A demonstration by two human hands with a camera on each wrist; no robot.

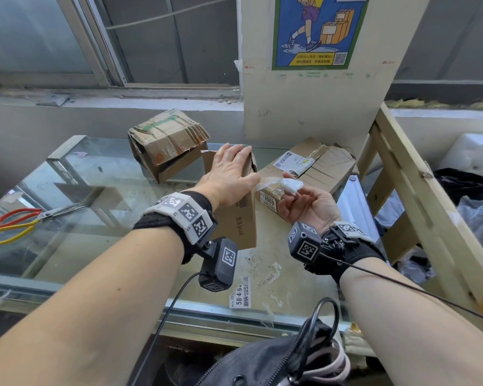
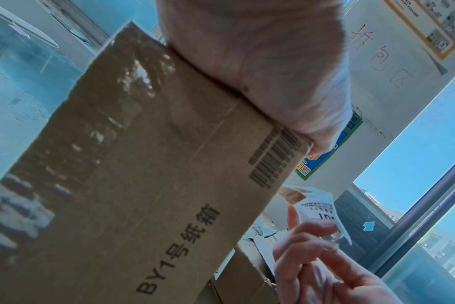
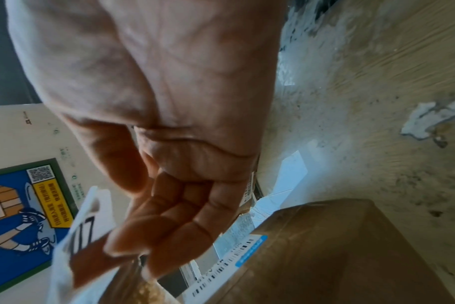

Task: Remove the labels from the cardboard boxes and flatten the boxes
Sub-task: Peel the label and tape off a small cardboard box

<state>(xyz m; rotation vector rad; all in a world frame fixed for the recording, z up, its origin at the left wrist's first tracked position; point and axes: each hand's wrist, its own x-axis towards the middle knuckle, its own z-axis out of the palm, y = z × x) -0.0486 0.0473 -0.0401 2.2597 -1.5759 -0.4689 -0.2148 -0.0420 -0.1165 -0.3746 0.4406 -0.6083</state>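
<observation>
1. Your left hand (image 1: 229, 174) lies flat, fingers straight and spread, on top of the upright cardboard box (image 1: 241, 218) at frame centre; the left wrist view shows the palm (image 2: 260, 61) pressed on the box's top edge.
2. Your right hand (image 1: 308, 203), palm up, just right of that box, pinches a crumpled white label (image 1: 289, 186) between thumb and fingertips; other fingers loosely curled.
3. A strip of clear tape (image 1: 265, 183) runs from the label back to the box's upper right edge, so it's still attached there.
4. The box has "BY1" print and a barcode (image 2: 273, 158) on the side facing you.
5. Second box (image 1: 310, 174), partly crushed, lies right of centre behind your right hand, with a white shipping label (image 1: 289, 161) on top and a "1003" sticker (image 1: 268, 201) on its front.
6. Third box (image 1: 166, 143), crumpled and open, sits at upper centre, apart from the others.
7. All three sit on the glass-topped bench (image 1: 101, 179).
8. Scissors (image 1: 25, 222) with red and yellow handles lie at the left edge of the frame.
9. Stuck sticker "58-4-6+" (image 1: 240, 293) on the bench, lower centre.
10. Blue and green poster (image 1: 319, 32) on the pillar, top centre.
</observation>
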